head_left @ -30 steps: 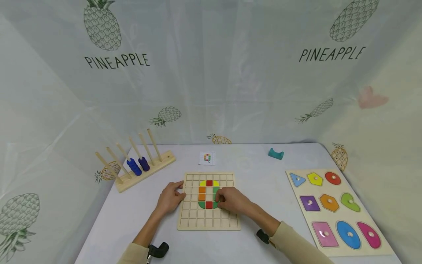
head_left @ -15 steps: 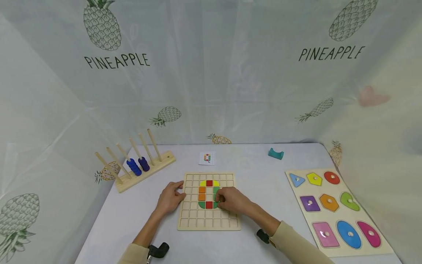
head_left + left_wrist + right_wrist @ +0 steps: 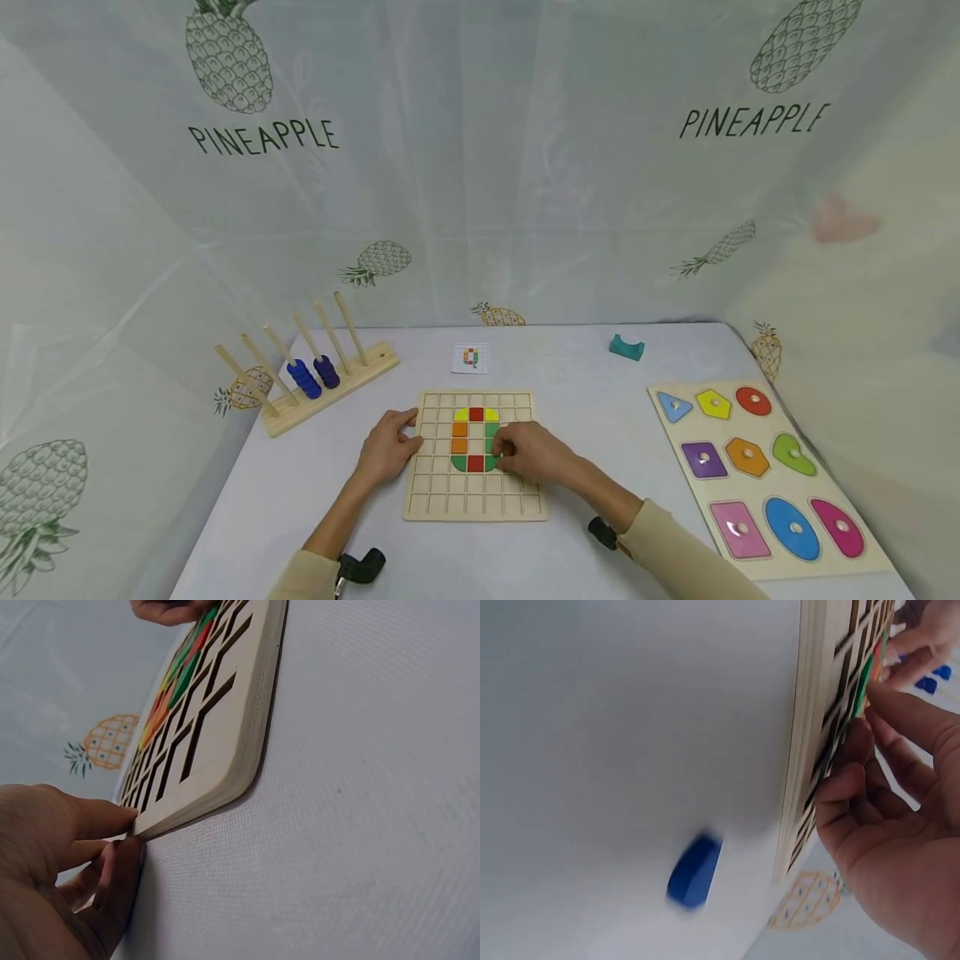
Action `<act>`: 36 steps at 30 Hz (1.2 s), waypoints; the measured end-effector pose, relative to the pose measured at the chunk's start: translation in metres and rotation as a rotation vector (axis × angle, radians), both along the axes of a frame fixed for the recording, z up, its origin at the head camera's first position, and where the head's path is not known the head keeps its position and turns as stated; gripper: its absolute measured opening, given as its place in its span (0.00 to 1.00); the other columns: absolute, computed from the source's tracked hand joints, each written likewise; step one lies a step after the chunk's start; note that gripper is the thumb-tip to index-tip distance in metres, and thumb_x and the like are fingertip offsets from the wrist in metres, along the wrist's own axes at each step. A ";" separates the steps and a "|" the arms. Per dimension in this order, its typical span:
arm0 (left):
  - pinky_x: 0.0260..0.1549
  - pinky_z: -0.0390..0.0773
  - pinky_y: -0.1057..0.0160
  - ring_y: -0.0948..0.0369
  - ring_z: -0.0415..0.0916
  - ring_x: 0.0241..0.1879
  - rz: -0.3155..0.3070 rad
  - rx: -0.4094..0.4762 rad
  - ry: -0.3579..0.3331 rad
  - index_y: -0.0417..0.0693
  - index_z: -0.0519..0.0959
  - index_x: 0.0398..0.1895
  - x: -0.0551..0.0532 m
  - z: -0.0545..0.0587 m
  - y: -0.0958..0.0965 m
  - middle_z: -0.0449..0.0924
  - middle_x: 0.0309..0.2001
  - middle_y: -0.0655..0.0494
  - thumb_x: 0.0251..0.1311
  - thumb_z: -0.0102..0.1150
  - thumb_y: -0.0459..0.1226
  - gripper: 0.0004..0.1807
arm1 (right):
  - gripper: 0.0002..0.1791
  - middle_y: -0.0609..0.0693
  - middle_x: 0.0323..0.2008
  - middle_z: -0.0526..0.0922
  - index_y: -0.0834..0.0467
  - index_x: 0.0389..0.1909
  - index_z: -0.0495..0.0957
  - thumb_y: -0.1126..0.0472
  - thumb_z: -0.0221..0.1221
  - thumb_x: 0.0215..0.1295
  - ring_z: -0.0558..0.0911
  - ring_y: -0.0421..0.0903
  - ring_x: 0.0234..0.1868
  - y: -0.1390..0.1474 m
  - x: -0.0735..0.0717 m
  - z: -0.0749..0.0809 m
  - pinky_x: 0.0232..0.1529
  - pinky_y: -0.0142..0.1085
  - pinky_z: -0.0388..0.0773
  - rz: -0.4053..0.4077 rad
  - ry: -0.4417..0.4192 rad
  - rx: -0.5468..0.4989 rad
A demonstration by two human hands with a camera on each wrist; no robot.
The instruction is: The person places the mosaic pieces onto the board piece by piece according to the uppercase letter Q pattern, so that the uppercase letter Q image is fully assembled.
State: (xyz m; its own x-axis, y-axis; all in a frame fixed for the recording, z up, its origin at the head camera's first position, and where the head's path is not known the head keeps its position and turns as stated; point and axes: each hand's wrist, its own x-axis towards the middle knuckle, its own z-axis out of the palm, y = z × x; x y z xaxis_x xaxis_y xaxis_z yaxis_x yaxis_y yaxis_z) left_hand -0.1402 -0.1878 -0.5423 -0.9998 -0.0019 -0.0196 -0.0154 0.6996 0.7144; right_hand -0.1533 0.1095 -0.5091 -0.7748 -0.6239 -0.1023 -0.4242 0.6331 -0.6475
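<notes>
A wooden grid board lies on the white table, with yellow, red, orange and green tiles forming a ring in its cells. My left hand touches the board's left edge; in the left wrist view its thumb and finger meet that edge. Over the ring's right side is my right hand, its thumb and forefinger curled at a green tile. The right wrist view has the green tile by those fingertips, partly hidden by the fingers.
A small card with a coloured pattern lies behind the board. To the left stands a peg rack with blue and purple beads. A teal curved block sits back right, and a shape puzzle lies at the right.
My right hand has shifted very slightly to the right at the green tile. My left hand keeps its place at the board's edge.
</notes>
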 end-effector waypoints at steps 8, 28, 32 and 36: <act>0.32 0.74 0.63 0.67 0.79 0.34 0.001 0.003 -0.005 0.41 0.74 0.67 -0.001 0.000 0.000 0.78 0.50 0.55 0.58 0.68 0.36 0.32 | 0.06 0.41 0.29 0.78 0.54 0.39 0.83 0.63 0.68 0.62 0.75 0.40 0.31 0.053 -0.005 0.014 0.29 0.32 0.74 -0.063 -0.047 -0.013; 0.33 0.75 0.63 0.66 0.79 0.34 -0.015 0.014 0.005 0.40 0.75 0.67 0.004 0.001 -0.002 0.77 0.50 0.54 0.59 0.69 0.36 0.31 | 0.09 0.40 0.33 0.75 0.45 0.34 0.84 0.64 0.70 0.59 0.74 0.40 0.36 0.126 0.018 -0.002 0.38 0.31 0.75 -0.020 -0.024 0.074; 0.32 0.75 0.63 0.66 0.79 0.34 -0.016 0.016 0.005 0.40 0.74 0.67 0.004 0.001 -0.002 0.78 0.50 0.53 0.59 0.69 0.36 0.31 | 0.09 0.40 0.33 0.75 0.45 0.33 0.83 0.63 0.70 0.59 0.73 0.39 0.36 0.123 0.020 -0.002 0.37 0.30 0.74 -0.029 -0.002 0.098; 0.32 0.76 0.63 0.66 0.80 0.34 -0.013 0.026 0.003 0.41 0.74 0.67 0.003 0.000 -0.002 0.77 0.50 0.53 0.59 0.69 0.36 0.32 | 0.10 0.40 0.33 0.74 0.46 0.33 0.82 0.64 0.70 0.59 0.73 0.39 0.35 0.121 0.020 -0.003 0.37 0.30 0.74 -0.029 -0.001 0.114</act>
State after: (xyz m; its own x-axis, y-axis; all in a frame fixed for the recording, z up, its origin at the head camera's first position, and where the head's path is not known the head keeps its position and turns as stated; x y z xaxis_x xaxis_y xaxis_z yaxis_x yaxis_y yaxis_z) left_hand -0.1372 -0.1896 -0.5419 -0.9998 0.0116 -0.0165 -0.0042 0.6807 0.7325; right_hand -0.1329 0.2301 -0.5116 -0.7924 -0.5852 -0.1722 -0.4038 0.7148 -0.5710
